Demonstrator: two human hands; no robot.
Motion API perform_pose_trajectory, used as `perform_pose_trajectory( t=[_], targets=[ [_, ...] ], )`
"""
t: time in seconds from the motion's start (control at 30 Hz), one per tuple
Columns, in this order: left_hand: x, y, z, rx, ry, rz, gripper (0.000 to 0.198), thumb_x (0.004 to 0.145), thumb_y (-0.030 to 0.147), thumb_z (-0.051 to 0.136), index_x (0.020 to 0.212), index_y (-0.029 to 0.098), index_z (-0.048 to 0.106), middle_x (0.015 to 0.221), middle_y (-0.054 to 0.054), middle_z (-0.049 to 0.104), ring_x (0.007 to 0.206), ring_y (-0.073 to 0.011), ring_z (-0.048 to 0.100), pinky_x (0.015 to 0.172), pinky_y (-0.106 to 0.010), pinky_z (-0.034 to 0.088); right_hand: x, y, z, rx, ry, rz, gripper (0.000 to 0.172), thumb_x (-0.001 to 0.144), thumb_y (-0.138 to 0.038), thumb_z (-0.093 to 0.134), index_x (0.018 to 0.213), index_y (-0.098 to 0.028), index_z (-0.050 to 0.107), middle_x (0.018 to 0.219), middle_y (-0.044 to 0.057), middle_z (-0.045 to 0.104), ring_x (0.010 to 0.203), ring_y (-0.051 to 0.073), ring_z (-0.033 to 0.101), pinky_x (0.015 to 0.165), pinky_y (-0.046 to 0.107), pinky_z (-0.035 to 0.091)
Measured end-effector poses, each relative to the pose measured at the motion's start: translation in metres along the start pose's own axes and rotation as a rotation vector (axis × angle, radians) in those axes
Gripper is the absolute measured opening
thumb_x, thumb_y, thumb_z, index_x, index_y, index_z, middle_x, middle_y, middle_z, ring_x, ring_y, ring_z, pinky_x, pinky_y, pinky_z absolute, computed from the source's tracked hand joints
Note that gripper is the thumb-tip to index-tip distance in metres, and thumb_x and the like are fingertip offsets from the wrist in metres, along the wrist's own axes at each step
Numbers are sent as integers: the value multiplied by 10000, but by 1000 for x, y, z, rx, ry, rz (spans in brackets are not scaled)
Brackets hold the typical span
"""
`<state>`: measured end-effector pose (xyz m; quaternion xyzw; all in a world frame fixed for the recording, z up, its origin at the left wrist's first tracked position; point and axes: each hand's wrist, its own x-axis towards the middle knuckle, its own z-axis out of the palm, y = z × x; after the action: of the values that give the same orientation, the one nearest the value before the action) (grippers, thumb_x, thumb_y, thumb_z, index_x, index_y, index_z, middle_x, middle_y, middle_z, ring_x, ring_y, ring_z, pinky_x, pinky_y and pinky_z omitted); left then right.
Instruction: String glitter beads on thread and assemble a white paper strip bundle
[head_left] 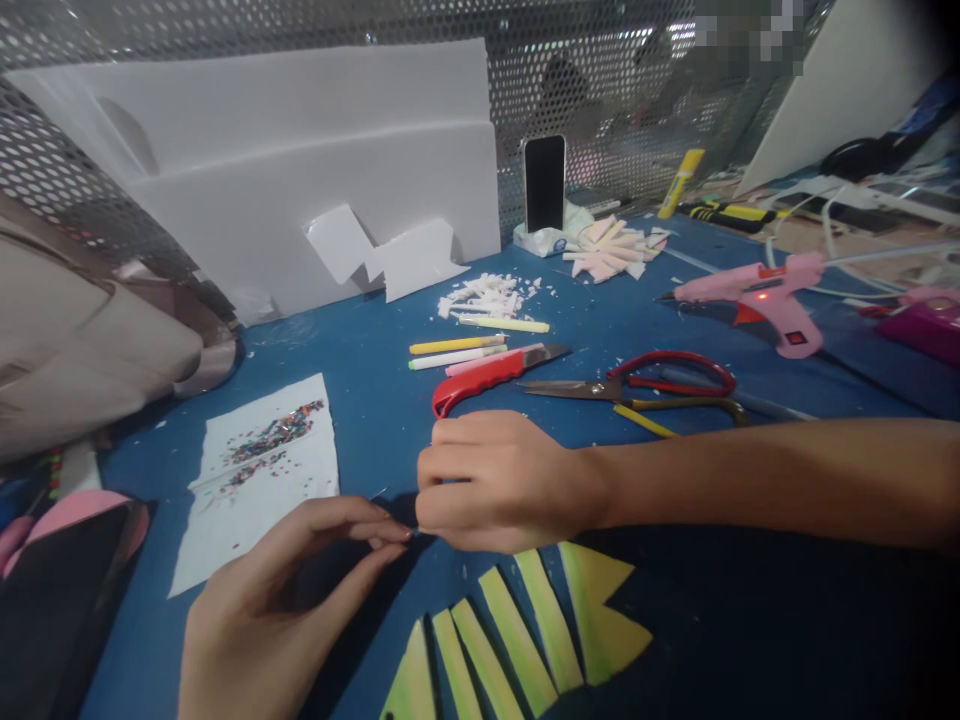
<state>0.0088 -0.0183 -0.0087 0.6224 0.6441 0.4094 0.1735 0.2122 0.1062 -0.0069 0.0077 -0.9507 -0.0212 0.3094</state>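
Observation:
My left hand [300, 580] pinches a thin, wire-like strand [414, 533] between thumb and fingertips. My right hand [502, 485] is curled closed against the other end of the strand, most of which is hidden by fingers. A fine tip [381, 493] sticks up behind my left fingers. Just below both hands lie yellow-green foam-like strips [517, 640], set side by side in a fish shape with a notched tail piece [600, 610]. Left of my hands is a white paper sheet [202, 530] bearing colourful sequin-like bits [277, 440].
Beyond my hands lie a red-handled cutter [480, 382], scissors [637, 385], several markers [457, 345] and white scraps [491, 297]. A pink glue gun [757, 300] with a lit light is at right. An upright phone [544, 185] and white boards [315, 130] stand behind.

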Motion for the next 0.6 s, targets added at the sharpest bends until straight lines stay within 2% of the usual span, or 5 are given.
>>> perform_pose_trajectory(
  t=[0.33,0.47,0.6],
  targets=[
    [2,1,0,14,-19,33,89,795,306,740,863,281,689,803,60,746,730,-131,722,731,-178,594,1,-2,3,3,66,-6,177,995,-196,457,856,-191,567,845,10,611,746,159,413,659,303,268],
    [1,1,-1,86,-48,54,114,805,361,733,877,285,688,815,59,752,732,-140,726,702,-177,579,1,-3,5,-12,38,-22,177,993,-209,471,853,-191,578,839,11,600,755,163,409,648,309,259],
    [1,0,-3,116,-104,68,147,824,388,715,921,285,678,794,54,751,717,-150,723,690,-200,573,1,-2,5,6,-3,-22,175,1007,-258,473,939,-169,609,887,31,601,800,170,424,696,301,302]
  ],
)
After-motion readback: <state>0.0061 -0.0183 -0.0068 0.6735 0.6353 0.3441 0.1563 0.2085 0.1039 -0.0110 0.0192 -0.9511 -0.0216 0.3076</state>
